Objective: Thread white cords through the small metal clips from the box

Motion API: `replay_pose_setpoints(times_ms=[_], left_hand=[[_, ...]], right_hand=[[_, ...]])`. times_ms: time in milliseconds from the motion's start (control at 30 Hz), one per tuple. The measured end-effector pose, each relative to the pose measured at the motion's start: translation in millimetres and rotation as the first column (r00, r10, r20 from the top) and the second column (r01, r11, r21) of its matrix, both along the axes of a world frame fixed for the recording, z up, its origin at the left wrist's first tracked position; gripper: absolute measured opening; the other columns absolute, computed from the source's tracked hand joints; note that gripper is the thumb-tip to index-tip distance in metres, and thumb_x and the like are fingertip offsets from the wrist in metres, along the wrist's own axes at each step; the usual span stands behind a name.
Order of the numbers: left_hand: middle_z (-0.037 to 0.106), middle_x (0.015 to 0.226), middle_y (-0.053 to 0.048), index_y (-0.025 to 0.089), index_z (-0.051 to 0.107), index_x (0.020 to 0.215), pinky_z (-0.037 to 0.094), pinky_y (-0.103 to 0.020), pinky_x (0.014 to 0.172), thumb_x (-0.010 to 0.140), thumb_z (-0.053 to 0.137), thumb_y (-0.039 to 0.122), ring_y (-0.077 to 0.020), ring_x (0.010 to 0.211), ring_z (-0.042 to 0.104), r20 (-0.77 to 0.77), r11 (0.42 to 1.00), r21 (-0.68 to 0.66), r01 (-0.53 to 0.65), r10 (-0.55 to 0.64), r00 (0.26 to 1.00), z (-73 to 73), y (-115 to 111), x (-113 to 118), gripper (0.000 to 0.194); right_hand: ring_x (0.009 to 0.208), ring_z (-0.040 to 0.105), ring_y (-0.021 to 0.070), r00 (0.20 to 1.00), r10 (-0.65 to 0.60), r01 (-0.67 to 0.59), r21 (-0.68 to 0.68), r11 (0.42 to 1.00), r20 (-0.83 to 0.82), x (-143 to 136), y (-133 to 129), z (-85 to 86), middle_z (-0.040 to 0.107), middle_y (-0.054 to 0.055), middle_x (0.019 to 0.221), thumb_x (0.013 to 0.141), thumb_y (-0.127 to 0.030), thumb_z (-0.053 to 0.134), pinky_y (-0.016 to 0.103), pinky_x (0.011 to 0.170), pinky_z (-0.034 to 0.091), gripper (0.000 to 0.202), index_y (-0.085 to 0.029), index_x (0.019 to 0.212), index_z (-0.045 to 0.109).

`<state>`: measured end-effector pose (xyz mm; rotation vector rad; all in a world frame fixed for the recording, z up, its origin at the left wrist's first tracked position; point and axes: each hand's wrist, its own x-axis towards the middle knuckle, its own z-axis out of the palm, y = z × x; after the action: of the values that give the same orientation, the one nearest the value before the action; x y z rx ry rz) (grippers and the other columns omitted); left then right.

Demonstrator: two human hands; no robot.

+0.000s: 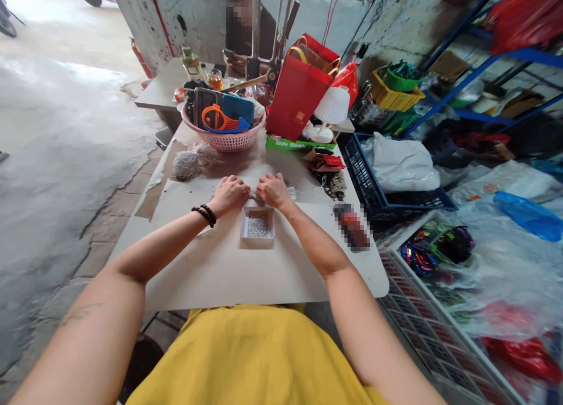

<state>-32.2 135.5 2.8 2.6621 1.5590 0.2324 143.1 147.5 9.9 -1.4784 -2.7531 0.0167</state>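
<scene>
My left hand [231, 195], with dark beads round its wrist, is closed just behind a small white box [257, 244]. Close to it on the right, my right hand [274, 190] is curled too, fingertips pressed together. Thin pale strings [292, 191] stick out past the right hand and lie across the tabletop under both hands. What the fingers pinch is too small and covered to make out. Many tiny greyish-white pieces [257, 225] fill the box. A bundle of pale string [185, 165] lies farther off to the left.
A pink basket [229, 142] and a red paper bag [294, 100] stand at the table's [211, 282] far side. A phone [352, 228] lies at right. Crates [372, 188] crowd the right edge. Across the table sits another person [264, 35].
</scene>
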Motion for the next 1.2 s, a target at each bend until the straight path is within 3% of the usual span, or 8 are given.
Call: replay_pose_setpoints(times_ms=[167, 300, 467, 600, 733, 867, 1033, 1200], left_hand=[[0.070, 0.087, -0.011, 0.019, 0.073, 0.082, 0.036, -0.039, 0.080, 0.090, 0.048, 0.030, -0.0265, 0.088, 0.051, 0.052, 1.000, -0.008, -0.018, 0.019, 0.998, -4.5, 1, -2, 0.028], [0.069, 0.093, -0.012, 0.019, 0.074, 0.088, 0.038, -0.039, 0.083, 0.090, 0.052, 0.030, -0.0260, 0.091, 0.052, 0.153, 0.999, -0.002, -0.034, 0.034, 0.988, -5.3, 0, -5, 0.025], [0.067, 0.097, -0.011, 0.022, 0.074, 0.092, 0.039, -0.039, 0.085, 0.092, 0.052, 0.033, -0.0254, 0.093, 0.052, 0.226, 0.999, 0.021, 0.043, -0.046, 0.973, 1.6, -26, -8, 0.025], [0.068, 0.087, -0.011, 0.021, 0.074, 0.081, 0.039, -0.039, 0.082, 0.084, 0.061, 0.031, -0.0279, 0.094, 0.052, 0.094, 0.976, -0.070, 0.208, -0.201, 0.975, 4.8, -51, 3, 0.017], [0.068, 0.076, -0.013, 0.018, 0.071, 0.068, 0.038, -0.039, 0.075, 0.079, 0.061, 0.024, -0.0293, 0.089, 0.053, -0.004, 0.962, -0.172, 0.214, -0.218, 0.976, 2.4, -58, 20, 0.016], [0.066, 0.066, -0.013, 0.018, 0.067, 0.057, 0.037, -0.038, 0.070, 0.076, 0.055, 0.016, -0.0286, 0.083, 0.054, 0.002, 0.969, -0.176, 0.171, -0.173, 0.985, -0.4, -57, 27, 0.023], [0.069, 0.071, -0.013, 0.017, 0.072, 0.065, 0.040, -0.038, 0.070, 0.074, 0.056, 0.018, -0.0286, 0.082, 0.056, 0.093, 0.976, -0.162, 0.145, -0.131, 0.987, -6.3, -60, 21, 0.018], [0.070, 0.066, -0.008, 0.019, 0.073, 0.069, 0.044, -0.036, 0.074, 0.071, 0.058, 0.017, -0.0250, 0.074, 0.060, 0.268, 0.976, -0.198, 0.089, -0.034, 0.963, -9.2, -63, 13, 0.015]], right_hand=[[0.104, 0.048, 0.0248, 0.997, -0.043, 0.043, 0.001, 0.999, -0.059, 12, -4, 9.4, 0.068, 0.010, 0.100, 0.094, -0.024, 0.047, 0.040, 0.085, 0.025, 0.029, -0.015, 0.088, 0.073], [0.101, 0.051, 0.0224, 0.963, -0.201, 0.207, 0.014, 0.978, -0.181, 53, -32, 20.4, 0.067, 0.009, 0.102, 0.089, -0.022, 0.052, 0.036, 0.084, 0.027, 0.019, -0.015, 0.089, 0.070], [0.098, 0.053, 0.0244, 0.958, -0.288, 0.286, -0.069, 0.956, -0.011, 127, -90, 20.0, 0.068, 0.009, 0.094, 0.084, -0.018, 0.057, 0.037, 0.083, 0.030, 0.013, -0.017, 0.079, 0.070], [0.102, 0.054, 0.0283, 0.915, -0.382, 0.397, -0.127, 0.909, 0.129, 154, -119, 12.7, 0.069, 0.012, 0.100, 0.084, -0.019, 0.059, 0.040, 0.084, 0.033, 0.014, -0.018, 0.079, 0.072], [0.106, 0.054, 0.0296, 0.888, -0.458, 0.460, -0.105, 0.882, 0.043, 138, -113, 6.5, 0.068, 0.013, 0.108, 0.087, -0.024, 0.059, 0.042, 0.086, 0.036, 0.018, -0.018, 0.093, 0.074], [0.109, 0.054, 0.0294, 0.910, -0.411, 0.401, -0.133, 0.906, -0.060, 100, -88, -4.9, 0.067, 0.015, 0.113, 0.090, -0.023, 0.052, 0.042, 0.088, 0.038, 0.024, -0.017, 0.103, 0.072], [0.106, 0.058, 0.0303, 0.918, -0.385, 0.360, -0.203, 0.911, -0.098, 73, -64, -18.2, 0.070, 0.017, 0.103, 0.083, -0.014, 0.054, 0.044, 0.090, 0.038, 0.018, -0.014, 0.085, 0.072], [0.095, 0.064, 0.0278, 0.873, -0.434, 0.370, -0.277, 0.887, -0.222, 78, -65, -15.3, 0.072, 0.015, 0.089, 0.074, -0.009, 0.056, 0.043, 0.088, 0.042, 0.013, -0.014, 0.069, 0.067]])
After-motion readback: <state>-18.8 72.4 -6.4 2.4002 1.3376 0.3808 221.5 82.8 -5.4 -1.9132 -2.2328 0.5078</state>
